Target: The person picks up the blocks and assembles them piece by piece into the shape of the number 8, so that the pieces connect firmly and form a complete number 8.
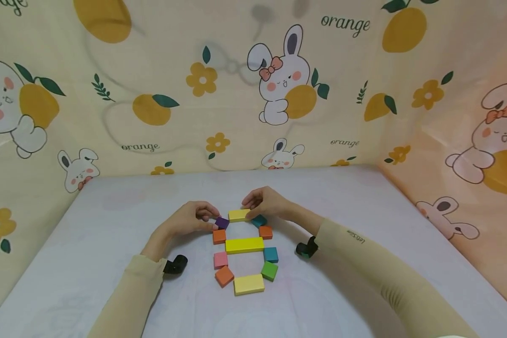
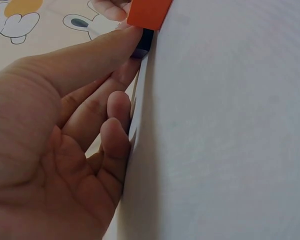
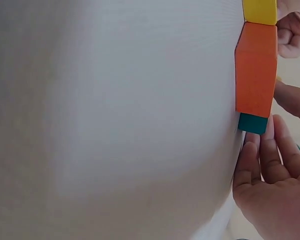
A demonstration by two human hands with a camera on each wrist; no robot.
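Observation:
Coloured wooden blocks lie on the white tabletop in a closed figure like an 8. At its upper left corner my left hand (image 1: 189,218) pinches a small purple block (image 1: 222,223) between thumb and fingers. My right hand (image 1: 271,203) holds the right end of the pale yellow block (image 1: 237,215) at the top, thumb in front and fingers behind. A teal block (image 1: 259,221) lies just under that hand. Orange blocks (image 1: 219,236) sit below on both sides. In the right wrist view, an orange block (image 3: 256,75) partly hides the right fingers.
A long yellow block (image 1: 244,245) crosses the figure's middle. Pink (image 1: 220,260), blue (image 1: 271,254), orange (image 1: 224,276) and green (image 1: 269,271) blocks form the lower sides, with a pale yellow block (image 1: 249,284) at the bottom. A patterned cloth (image 1: 236,141) stands behind the table.

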